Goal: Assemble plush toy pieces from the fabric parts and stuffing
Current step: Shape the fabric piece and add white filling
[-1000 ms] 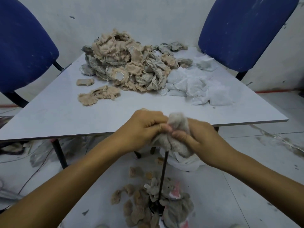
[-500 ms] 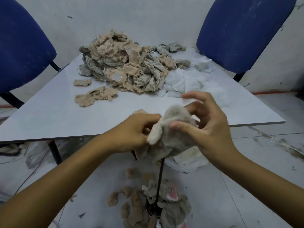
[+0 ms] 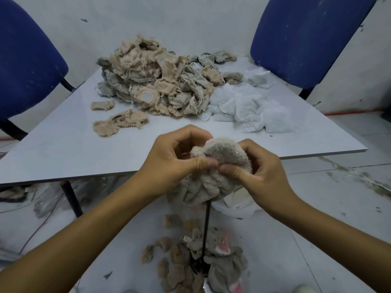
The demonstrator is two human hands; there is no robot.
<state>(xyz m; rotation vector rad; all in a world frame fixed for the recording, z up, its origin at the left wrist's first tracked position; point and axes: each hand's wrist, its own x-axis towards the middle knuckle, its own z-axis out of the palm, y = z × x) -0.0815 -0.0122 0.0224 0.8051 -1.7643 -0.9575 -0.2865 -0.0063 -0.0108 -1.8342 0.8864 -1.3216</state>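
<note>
A: Where was the plush piece?

B: Held up at the near edge of the bench, roughly at the centre of the view. It was a grey fuzzy piece, rounded on top and bunched into folds below.

A: And the hands?

B: The left hand gripped it from nine o'clock, its fingers curled over the top and the thumb pressed on the front. The right hand held it from three o'clock, thumb pinching the fabric just beside the left thumb, the other fingers wrapped behind. Both sets of fingers were clamped on the piece.

A: What lay on the bench?

B: A big heap of tan and grey fabric parts at twelve o'clock, white stuffing at one o'clock touching that heap, and two small tan scraps at eleven o'clock, apart from it.

A: Anything lower?

B: At six o'clock, on the floor, were more tan bits and grey plush pieces with pink patches. A thin black rod ran down from under the held piece. Blue chairs stood at ten and two o'clock.
</note>
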